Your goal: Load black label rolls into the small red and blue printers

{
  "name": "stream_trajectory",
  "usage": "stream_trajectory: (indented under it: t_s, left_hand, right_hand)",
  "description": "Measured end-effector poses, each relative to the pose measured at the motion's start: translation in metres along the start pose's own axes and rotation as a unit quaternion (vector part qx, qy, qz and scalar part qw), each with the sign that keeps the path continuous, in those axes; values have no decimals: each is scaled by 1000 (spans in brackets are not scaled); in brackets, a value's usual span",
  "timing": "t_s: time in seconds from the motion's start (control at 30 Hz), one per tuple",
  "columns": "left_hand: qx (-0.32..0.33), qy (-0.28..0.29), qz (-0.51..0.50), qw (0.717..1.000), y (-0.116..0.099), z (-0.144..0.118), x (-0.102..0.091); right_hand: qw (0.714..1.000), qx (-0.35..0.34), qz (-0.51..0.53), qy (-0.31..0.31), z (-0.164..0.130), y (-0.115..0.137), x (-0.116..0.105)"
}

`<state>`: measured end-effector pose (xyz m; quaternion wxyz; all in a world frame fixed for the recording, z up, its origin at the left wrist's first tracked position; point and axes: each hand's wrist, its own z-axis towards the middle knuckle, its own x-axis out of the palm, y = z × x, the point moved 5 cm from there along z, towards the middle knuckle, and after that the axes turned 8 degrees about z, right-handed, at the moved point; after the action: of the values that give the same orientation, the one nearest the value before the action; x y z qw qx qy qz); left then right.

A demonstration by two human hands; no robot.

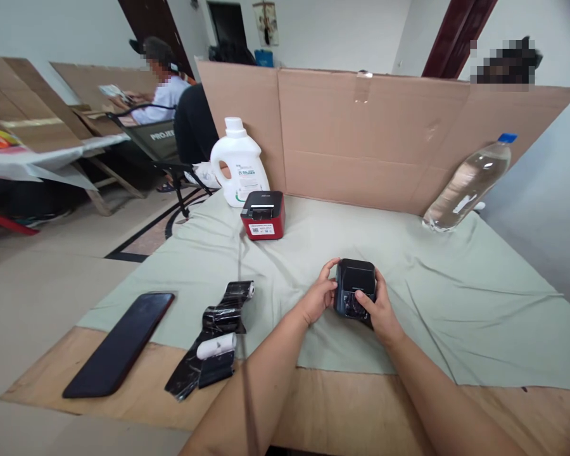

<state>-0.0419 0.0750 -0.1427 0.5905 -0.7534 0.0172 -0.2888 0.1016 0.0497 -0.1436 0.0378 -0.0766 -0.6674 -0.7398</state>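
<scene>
A: How would you best handle the dark handheld device (pixel 356 275)?

B: Brace its left side with your left hand (pixel 319 299), so any push from your right thumb (pixel 365 301) doesn't twist the body. Work gently; the glossy lower panel (pixel 349 305) looks like a part that could slip under a hard press. A low grip over the green cloth (pixel 489 310) would suit, in case it slides.

A: And where does it sit against your fingers?

B: Right between your 2 hands. Your left fingers are bent, apart from the thumb by a small gap, and grip the left side and upper left corner. Your right hand (pixel 384 316) is curled round the right side, thumb laid across the lower face.

A: Where on the table (pixel 346 405) is that?

B: Just right of the middle, nearer the front edge than the back. Whether its underside touches the cloth, you can't tell from here. The black-wrapped rolls (pixel 221 316) lie to your left, near the front edge, well apart from both hands.
</scene>
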Motion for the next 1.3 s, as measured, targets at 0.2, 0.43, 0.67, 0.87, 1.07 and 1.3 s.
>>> stream_trajectory:
  t_s: [0.2,0.43,0.67,0.87,1.07,1.3]
  left_hand:
    - [-20,-5,36,999,-2,0,-3]
    - [-17,2,44,999,-5,0,-5]
    - [-14,-2,33,999,-5,1,-7]
    - [-31,16,42,998,-2,1,-7]
    - [-71,68,83,992,0,-3,-1]
    - [-93,93,83,988,4,-4,1]
  right_hand:
    - [999,-8,37,10,0,-5,-3]
    - [998,4,46,52,-2,-5,-2]
    - [986,37,156,47,-1,-6,-4]
    - [991,23,129,-15,4,-1,-12]
    - [986,-8,73,-149,12,6,-35]
    - [977,-32,-76,-198,13,11,-47]
